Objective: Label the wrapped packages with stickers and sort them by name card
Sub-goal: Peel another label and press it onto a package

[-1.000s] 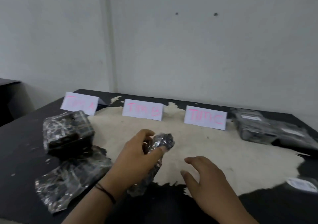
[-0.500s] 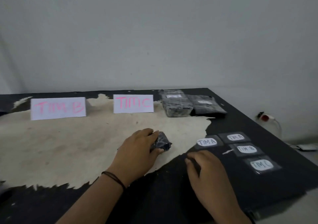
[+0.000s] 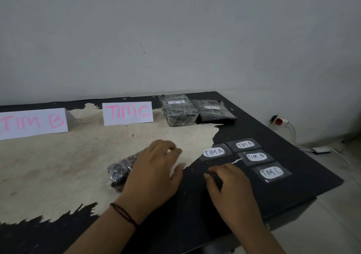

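The small wrapped package (image 3: 122, 170) lies on the pale worn patch of the table (image 3: 195, 214), at about nine o'clock from your left hand (image 3: 154, 172). It is dark, lumpy and shiny under clear film, and its right end is hidden beneath your palm. Your left hand covers that end with fingers loosely spread forward; whether they grip the package or merely rest on it cannot be told. Your right hand (image 3: 230, 187) sits at three o'clock from the left, fingers curled down onto the black tabletop; whether they pinch anything is unclear. At one o'clock from it lie four stickers: two TIM A stickers (image 3: 213, 152), a TIM B sticker (image 3: 256, 156) and a TIM C sticker (image 3: 272, 172). Toward twelve o'clock stand the TIM C card (image 3: 127, 113) and, left, the TIM B card (image 3: 32, 122). Right of the TIM C card sit two labelled packages (image 3: 179, 110), touching.
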`<move>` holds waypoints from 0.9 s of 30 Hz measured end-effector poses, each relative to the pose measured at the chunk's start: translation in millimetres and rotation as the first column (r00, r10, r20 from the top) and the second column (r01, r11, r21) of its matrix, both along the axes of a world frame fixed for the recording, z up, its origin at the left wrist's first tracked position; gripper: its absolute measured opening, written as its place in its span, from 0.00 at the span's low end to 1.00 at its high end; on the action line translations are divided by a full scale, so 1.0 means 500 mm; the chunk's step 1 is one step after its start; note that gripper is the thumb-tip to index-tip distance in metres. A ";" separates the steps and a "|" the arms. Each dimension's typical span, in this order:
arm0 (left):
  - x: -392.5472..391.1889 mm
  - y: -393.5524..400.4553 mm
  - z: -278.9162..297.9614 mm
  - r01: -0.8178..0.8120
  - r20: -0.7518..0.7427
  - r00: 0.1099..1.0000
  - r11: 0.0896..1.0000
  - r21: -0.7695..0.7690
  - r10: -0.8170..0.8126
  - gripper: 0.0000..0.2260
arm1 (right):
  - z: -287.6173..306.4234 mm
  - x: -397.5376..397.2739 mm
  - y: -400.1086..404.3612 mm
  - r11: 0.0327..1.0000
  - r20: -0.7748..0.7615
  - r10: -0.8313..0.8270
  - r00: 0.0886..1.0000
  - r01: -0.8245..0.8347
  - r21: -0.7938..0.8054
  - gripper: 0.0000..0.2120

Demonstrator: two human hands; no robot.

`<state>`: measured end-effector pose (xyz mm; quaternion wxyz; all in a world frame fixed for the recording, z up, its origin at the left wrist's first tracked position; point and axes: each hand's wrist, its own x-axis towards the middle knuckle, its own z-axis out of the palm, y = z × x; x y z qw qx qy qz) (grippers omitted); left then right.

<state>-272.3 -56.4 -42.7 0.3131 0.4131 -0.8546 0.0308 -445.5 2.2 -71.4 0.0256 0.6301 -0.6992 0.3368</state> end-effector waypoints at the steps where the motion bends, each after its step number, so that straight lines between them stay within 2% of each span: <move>1: -0.014 0.004 -0.001 0.048 -0.032 0.998 0.998 0.035 -0.047 0.11 | 0.001 -0.009 -0.002 1.000 -0.004 -0.021 1.000 0.021 0.003 0.07; 5: -0.064 -0.008 -0.024 0.159 -0.092 0.986 0.964 0.216 -0.142 0.08 | 0.007 -0.044 -0.019 0.996 -0.018 -0.091 0.996 0.091 0.019 0.06; 11: -0.114 -0.052 -0.062 0.150 -0.126 0.985 0.937 0.316 -0.115 0.08 | 0.025 -0.094 -0.067 0.976 -0.048 -0.207 0.977 0.210 0.053 0.06; 16: -0.162 -0.078 -0.052 0.152 -0.181 0.978 0.941 0.301 -0.100 0.14 | 0.045 -0.120 -0.123 0.944 -0.096 -0.266 0.959 0.280 0.176 0.08; 20: -0.187 -0.099 -0.060 0.102 -0.128 0.990 0.947 0.305 -0.065 0.19 | 0.042 -0.134 -0.168 0.944 -0.130 -0.238 0.963 0.261 0.205 0.15; 24: -0.182 -0.104 -0.072 0.108 -0.115 0.990 0.954 0.278 -0.078 0.20 | 0.015 -0.131 -0.183 0.949 -0.188 -0.215 0.958 0.250 0.192 0.18; 27: -0.179 -0.107 -0.076 0.134 -0.146 0.985 0.953 0.273 -0.097 0.20 | 0.004 -0.130 -0.192 0.933 -0.200 -0.214 0.956 0.260 0.249 0.21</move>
